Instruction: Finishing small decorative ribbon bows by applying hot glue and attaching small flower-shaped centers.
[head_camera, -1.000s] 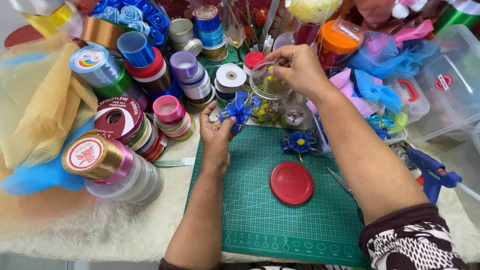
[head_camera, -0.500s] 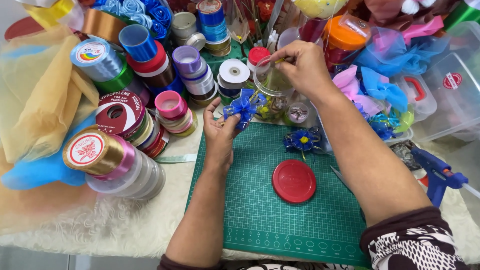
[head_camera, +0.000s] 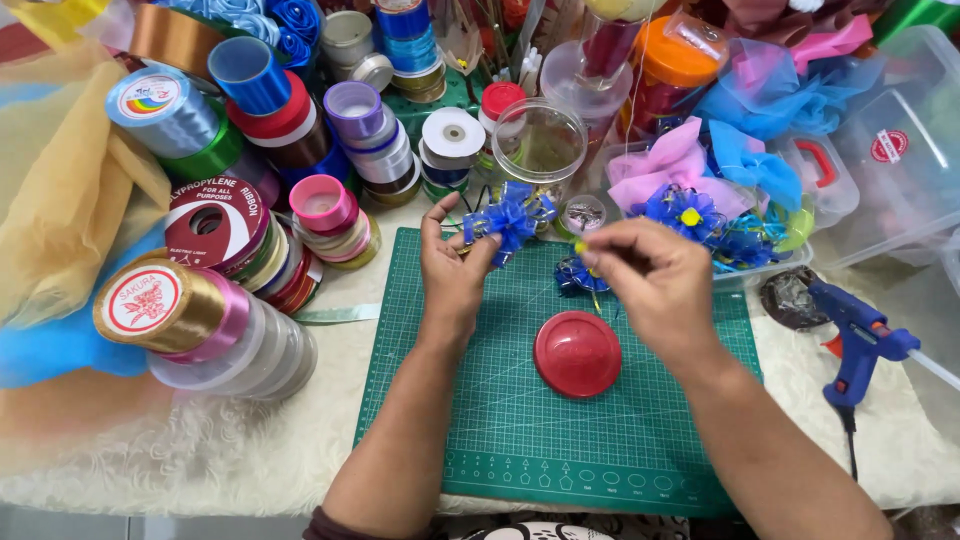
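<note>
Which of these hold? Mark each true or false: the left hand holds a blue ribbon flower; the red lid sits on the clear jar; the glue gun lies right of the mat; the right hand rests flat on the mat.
1. The left hand holds a blue ribbon flower. True.
2. The red lid sits on the clear jar. False: it lies on the green cutting mat, and the jar stands open beyond the mat.
3. The blue glue gun lies right of the mat. True.
4. The right hand rests flat on the mat. False: it is raised, fingertips pinching something small and yellow.
</note>
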